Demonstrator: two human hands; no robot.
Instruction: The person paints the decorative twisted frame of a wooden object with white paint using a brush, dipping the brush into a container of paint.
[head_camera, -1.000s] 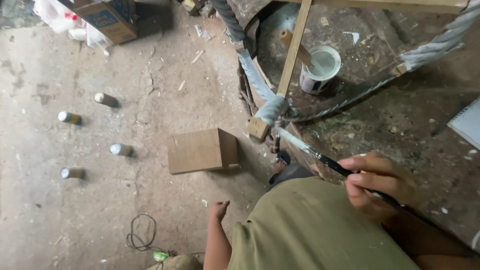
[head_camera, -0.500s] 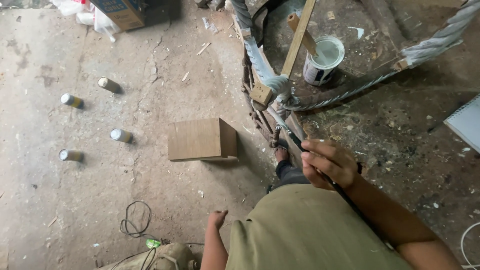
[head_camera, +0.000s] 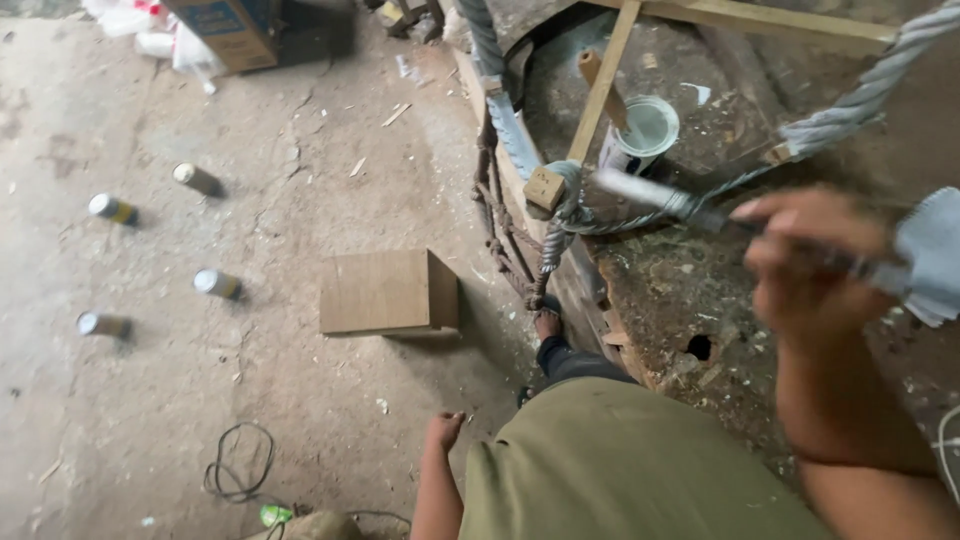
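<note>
Over the littered workbench, my right hand (head_camera: 805, 265) holds a paintbrush (head_camera: 700, 212).

My fingers are clamped round the brush's dark handle, and its pale, blurred bristle end points left toward the open paint can (head_camera: 640, 135), hanging just short of it. The can stands on the workbench (head_camera: 690, 300), with a wooden stick (head_camera: 603, 85) propped in it and a slanting wooden batten (head_camera: 598, 95) beside it. A thick twisted rope (head_camera: 850, 105) runs across the bench. My left hand (head_camera: 443, 432) hangs low by my side, fingers loosely apart and holding nothing. On the concrete floor (head_camera: 200, 400) sit a cardboard box (head_camera: 385, 292) and four scattered spray cans (head_camera: 215, 283).
</note>
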